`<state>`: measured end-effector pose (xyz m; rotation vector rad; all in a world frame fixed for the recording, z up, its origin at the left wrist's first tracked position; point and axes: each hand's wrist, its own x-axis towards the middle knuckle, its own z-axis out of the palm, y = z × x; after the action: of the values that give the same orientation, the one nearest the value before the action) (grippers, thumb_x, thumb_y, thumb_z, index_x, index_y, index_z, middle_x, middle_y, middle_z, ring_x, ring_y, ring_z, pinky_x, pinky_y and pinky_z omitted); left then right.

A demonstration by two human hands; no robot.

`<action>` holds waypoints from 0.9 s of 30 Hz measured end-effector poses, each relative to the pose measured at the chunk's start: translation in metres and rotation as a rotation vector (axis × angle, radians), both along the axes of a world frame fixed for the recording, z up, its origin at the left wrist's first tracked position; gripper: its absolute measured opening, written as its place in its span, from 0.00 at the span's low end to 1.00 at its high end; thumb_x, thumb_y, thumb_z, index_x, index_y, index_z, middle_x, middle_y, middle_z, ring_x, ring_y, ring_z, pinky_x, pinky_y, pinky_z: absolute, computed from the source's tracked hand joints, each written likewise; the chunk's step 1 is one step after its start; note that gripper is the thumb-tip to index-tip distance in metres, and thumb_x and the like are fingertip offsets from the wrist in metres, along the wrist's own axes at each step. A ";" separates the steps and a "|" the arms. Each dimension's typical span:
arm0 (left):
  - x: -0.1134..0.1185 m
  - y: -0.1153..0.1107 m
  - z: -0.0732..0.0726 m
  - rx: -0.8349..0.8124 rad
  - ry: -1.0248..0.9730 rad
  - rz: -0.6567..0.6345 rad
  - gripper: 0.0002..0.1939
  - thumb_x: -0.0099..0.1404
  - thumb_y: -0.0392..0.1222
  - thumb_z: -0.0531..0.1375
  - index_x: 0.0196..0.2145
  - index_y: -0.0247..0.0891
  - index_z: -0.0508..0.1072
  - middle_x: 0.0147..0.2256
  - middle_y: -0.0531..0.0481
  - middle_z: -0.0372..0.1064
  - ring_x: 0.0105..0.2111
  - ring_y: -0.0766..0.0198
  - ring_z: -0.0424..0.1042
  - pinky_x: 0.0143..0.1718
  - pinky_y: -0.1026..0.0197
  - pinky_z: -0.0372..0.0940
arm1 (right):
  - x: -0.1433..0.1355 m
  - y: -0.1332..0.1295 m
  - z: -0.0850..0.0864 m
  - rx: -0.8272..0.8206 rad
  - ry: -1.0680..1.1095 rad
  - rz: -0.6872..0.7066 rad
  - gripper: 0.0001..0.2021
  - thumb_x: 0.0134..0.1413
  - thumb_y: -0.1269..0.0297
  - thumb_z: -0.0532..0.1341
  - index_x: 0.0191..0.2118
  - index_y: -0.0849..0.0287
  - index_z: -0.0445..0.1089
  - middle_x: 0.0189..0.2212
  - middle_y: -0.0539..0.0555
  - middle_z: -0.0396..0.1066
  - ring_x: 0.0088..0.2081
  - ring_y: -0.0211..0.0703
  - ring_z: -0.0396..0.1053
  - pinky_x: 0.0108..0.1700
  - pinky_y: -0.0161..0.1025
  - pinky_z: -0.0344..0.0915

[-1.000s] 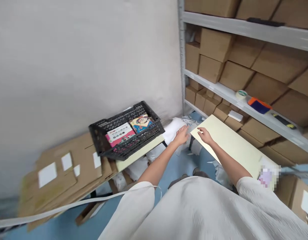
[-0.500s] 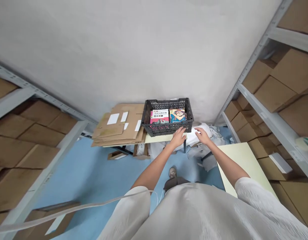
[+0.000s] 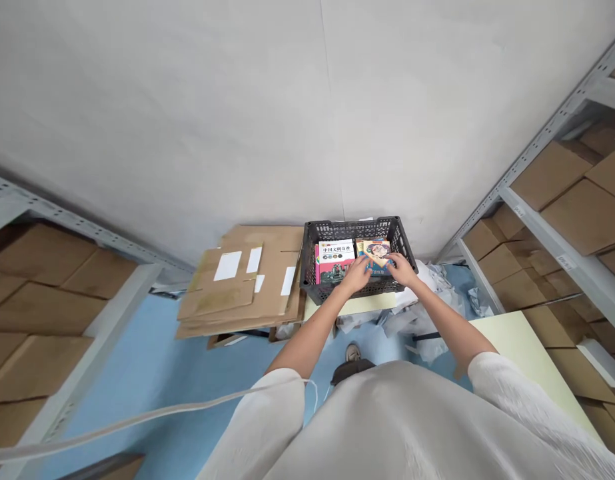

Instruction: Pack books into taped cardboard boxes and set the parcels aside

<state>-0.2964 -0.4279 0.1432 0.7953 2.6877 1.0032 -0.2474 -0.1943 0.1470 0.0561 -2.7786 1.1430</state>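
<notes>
A black plastic crate point(image 3: 318, 293) stands on a pale table against the wall, with books in two stacks inside. The left stack shows a pink and white book point(image 3: 337, 257). On the right lies a blue book with a small cream-coloured item point(image 3: 376, 252) on top, which looks tilted. My left hand point(image 3: 356, 275) reaches over the crate's front edge, its fingertips at the lower left of that item. Over the right front part of the crate, my right hand point(image 3: 401, 269) has its fingers at the item's right edge. Both hands seem to grip it between them.
Flattened cardboard point(image 3: 272, 293) with white labels is stacked left of the crate. Shelves of brown boxes stand on both sides. A pale table point(image 3: 517, 340) is at the right. Plastic wrapping point(image 3: 427, 320) lies below the crate, and a white cord point(image 3: 187, 408) crosses the lower left.
Both hands have moved from in front of the crate to over its books, and their fingers are now at the cream-coloured item. The view has shifted, with the crate nearer.
</notes>
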 end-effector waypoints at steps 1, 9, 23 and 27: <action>-0.010 -0.001 -0.004 0.006 -0.005 -0.019 0.21 0.74 0.39 0.60 0.63 0.43 0.75 0.70 0.38 0.66 0.70 0.44 0.65 0.72 0.39 0.59 | -0.008 -0.003 -0.001 0.024 -0.034 -0.012 0.18 0.64 0.65 0.60 0.56 0.58 0.79 0.60 0.63 0.75 0.64 0.54 0.70 0.70 0.50 0.63; -0.057 0.003 -0.039 0.013 -0.120 -0.201 0.18 0.71 0.33 0.58 0.54 0.40 0.79 0.61 0.40 0.75 0.63 0.49 0.73 0.68 0.49 0.65 | -0.051 -0.016 -0.016 0.167 -0.462 -0.153 0.19 0.62 0.64 0.65 0.57 0.57 0.81 0.56 0.61 0.81 0.60 0.62 0.76 0.62 0.46 0.69; -0.077 -0.009 -0.062 0.004 -0.208 -0.213 0.16 0.70 0.33 0.59 0.53 0.40 0.78 0.56 0.41 0.76 0.61 0.52 0.73 0.66 0.52 0.67 | -0.073 -0.024 -0.023 0.118 -0.555 -0.261 0.18 0.55 0.62 0.68 0.52 0.56 0.81 0.52 0.57 0.83 0.55 0.56 0.79 0.56 0.41 0.72; -0.082 -0.019 -0.065 0.013 -0.204 -0.122 0.17 0.69 0.33 0.61 0.54 0.40 0.77 0.57 0.41 0.76 0.61 0.51 0.73 0.66 0.51 0.67 | -0.084 -0.034 -0.027 0.021 -0.554 -0.258 0.21 0.54 0.64 0.69 0.54 0.58 0.79 0.53 0.58 0.82 0.54 0.53 0.79 0.57 0.41 0.73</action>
<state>-0.3781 -0.4467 0.0782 0.8014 2.4337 1.0141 -0.3310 -0.2283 0.1197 -0.6972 -3.1235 1.2046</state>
